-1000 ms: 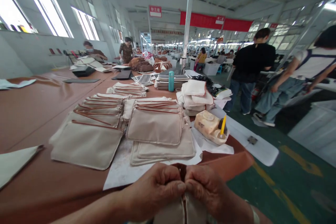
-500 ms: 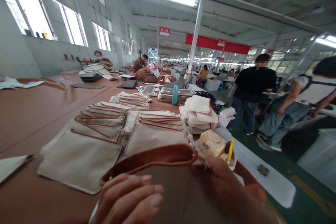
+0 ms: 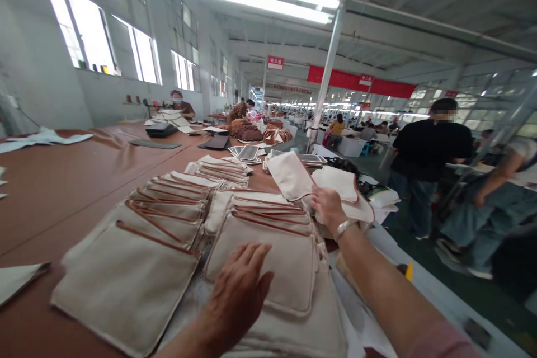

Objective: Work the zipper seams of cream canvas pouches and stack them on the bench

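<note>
Gripping a cream fabric piece [image 3: 289, 175] by its brown-edged lower right corner, closing the thumb and fingers of the right hand [image 3: 329, 210] on it. Holding it aslant at the left side of a pile of cream pieces [image 3: 338, 183], partly covering the flat stack behind. Leaving contact between piece and pile unclear. Wearing a silver-coloured bracelet [image 3: 344, 227] on the right wrist.

Holding the left hand [image 3: 241, 285] palm down with fingers extended and thumb spread away, over the front stack of cream pouches [image 3: 289, 268]. Leaving contact with the top pouch too hard to tell.

Facing a second stack of brown-edged pouches [image 3: 130, 279] to the left, overlapping in a row on the brown table covering [image 3: 109, 190]. Having a smaller cream stack [image 3: 220, 170] lying behind both. Showing a yellow nozzle [image 3: 409, 270] just right of the right forearm. Including a person in a black top [image 3: 432, 145], standing farther off beyond the table at the right.
</note>
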A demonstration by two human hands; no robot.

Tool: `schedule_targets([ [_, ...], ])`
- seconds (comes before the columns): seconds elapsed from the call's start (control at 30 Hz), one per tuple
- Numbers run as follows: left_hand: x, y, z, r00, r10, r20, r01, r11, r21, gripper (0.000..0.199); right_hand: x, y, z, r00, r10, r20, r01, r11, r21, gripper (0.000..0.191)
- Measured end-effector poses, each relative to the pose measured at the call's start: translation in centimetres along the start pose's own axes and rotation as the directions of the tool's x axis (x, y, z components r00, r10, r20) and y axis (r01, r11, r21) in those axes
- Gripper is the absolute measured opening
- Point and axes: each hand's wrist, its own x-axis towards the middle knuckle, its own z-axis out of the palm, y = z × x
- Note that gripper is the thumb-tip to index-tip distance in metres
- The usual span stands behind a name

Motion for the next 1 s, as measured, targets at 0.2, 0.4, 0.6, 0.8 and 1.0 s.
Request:
schedule_targets([
  [0.2,8.2,0.0,7.3,0.957,-0.013,0.29,0.003,0.999,0.035,0.034,-9.7,5.2,-3.1,0.993,0.119,0.005,-0.118,0.988,-0.101,0.024],
  [0.4,8.6,1.8,9.5,0.937,-0.045,0.345,0.022,0.997,0.07,0.016,-17.6,6.2,-7.5,0.98,0.198,-0.003,-0.197,0.974,-0.114,0.032],
  [0.6,8.7,2.6,8.1,0.928,-0.081,0.364,0.065,0.996,0.054,0.014,-19.8,6.3,-10.2,0.974,0.224,-0.029,-0.226,0.968,-0.114,0.029],
  [0.8,5.8,4.2,2.5,0.933,0.054,0.356,-0.019,0.995,-0.099,0.023,-20.7,4.1,-12.6,0.989,0.147,-0.024,-0.149,0.982,-0.115,0.032],
  [1.0,2.0,4.3,-0.8,0.918,0.079,0.389,0.005,0.978,-0.211,0.011,-20.4,1.2,-11.1,0.975,0.067,0.211,-0.041,0.992,-0.122,0.035],
])
